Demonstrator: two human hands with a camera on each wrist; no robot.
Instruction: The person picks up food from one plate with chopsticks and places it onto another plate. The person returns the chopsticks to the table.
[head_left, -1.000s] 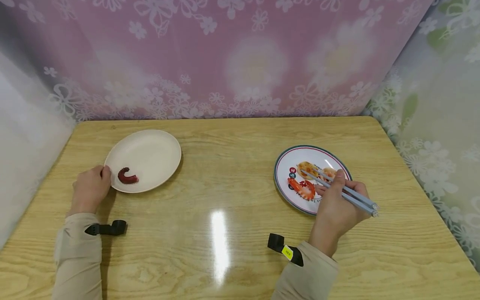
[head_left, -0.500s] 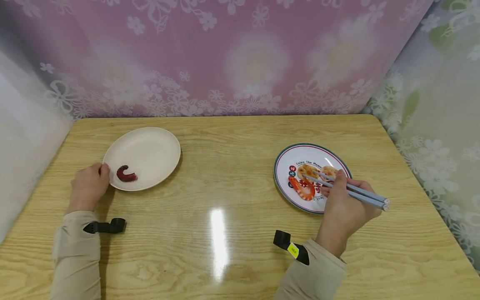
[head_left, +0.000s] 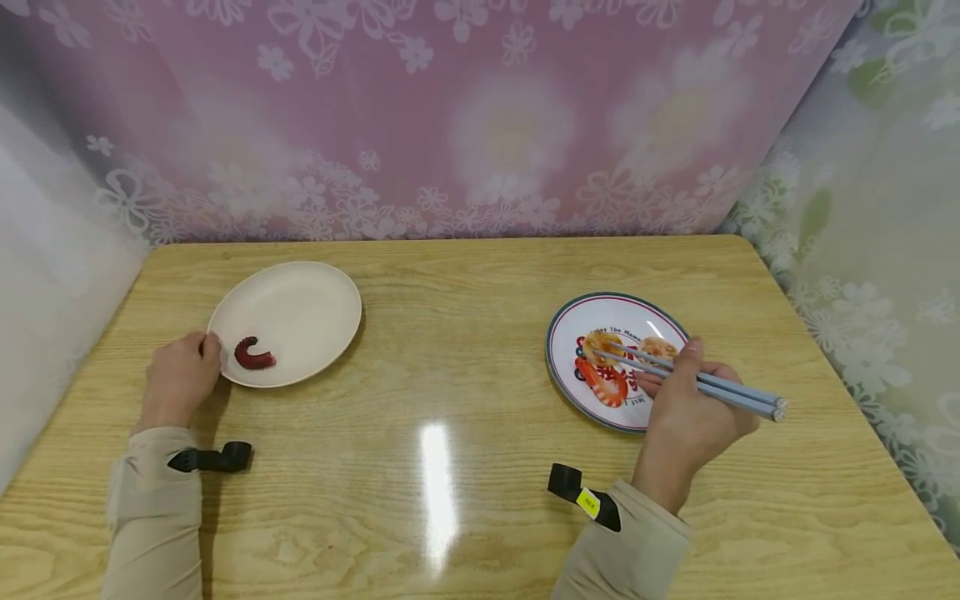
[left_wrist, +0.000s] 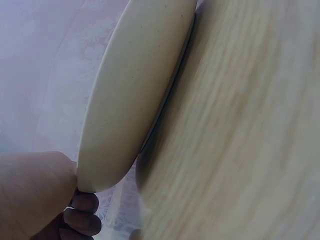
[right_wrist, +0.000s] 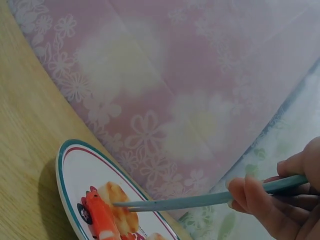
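Note:
My left hand pinches the near-left rim of a beige plate, thumb on top and fingers below. On that plate lies a curled dark-red octopus tentacle. My right hand holds grey-blue chopsticks over the white printed plate. Their tips meet a browned round slice resembling lotus root; whether they grip it I cannot tell. An orange-red shrimp lies beside this slice, and the right wrist view shows the two overlapping. Nearer my fingers is a second pale slice.
Both plates stand on a wood-grain table, wide apart. A pink flowered curtain hangs behind the far edge, with a pale flowered one to the right. Black wrist cameras are strapped on both sleeves.
The browned slice has shifted left with the chopstick tips, covering part of the plate's print. My right hand has moved slightly right and the chopsticks lie flatter. My left hand keeps its place.

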